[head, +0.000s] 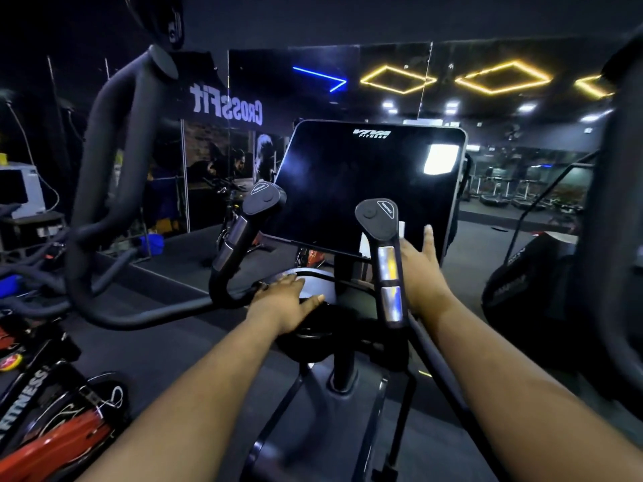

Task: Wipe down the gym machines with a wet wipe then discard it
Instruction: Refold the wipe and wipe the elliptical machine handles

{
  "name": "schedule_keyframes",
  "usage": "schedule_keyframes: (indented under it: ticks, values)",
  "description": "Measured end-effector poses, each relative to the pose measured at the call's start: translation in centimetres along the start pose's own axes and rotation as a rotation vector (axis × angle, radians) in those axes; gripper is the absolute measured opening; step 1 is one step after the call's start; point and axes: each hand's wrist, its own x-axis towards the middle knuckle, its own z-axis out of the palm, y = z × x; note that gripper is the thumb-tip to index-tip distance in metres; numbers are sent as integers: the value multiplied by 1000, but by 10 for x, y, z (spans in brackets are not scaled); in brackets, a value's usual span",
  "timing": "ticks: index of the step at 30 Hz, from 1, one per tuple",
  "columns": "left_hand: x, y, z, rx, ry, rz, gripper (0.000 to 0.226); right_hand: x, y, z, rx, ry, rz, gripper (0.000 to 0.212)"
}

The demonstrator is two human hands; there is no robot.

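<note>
A gym machine stands before me, its dark console screen (365, 182) facing me between two black handles (388, 273). My left hand (285, 304) lies flat, fingers straight, on the pale grey housing (315, 290) under the screen. My right hand (422, 269) reaches up behind the right handle to the screen's lower right corner. Its visible fingers are straight. A white wet wipe (402, 229) shows at its fingertips against the screen. The handle hides most of the wipe and several fingers.
A long black swing arm (114, 175) curves up on the left. Red and black exercise bikes (52, 429) crowd the lower left. Another dark machine (522, 283) stands at the right. A mirror wall (226, 109) runs behind.
</note>
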Motion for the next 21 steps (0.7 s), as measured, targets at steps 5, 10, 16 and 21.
schedule_keyframes:
  ticks: [5, 10, 16, 21]
  values:
    - [-50, 8, -4, 30, 75, 23, 79, -35, 21, -28, -126, -134, 46, 52]
    - [-101, 17, -6, -10, 85, 66, 78, -53, 19, -54, -162, -263, 265, 17]
    - [-154, 33, -4, -117, 55, 110, 73, -111, -19, -74, 404, 28, 740, 12]
    - [-200, 55, 12, -445, 25, 58, 72, -167, -92, -99, 895, 170, 996, 33]
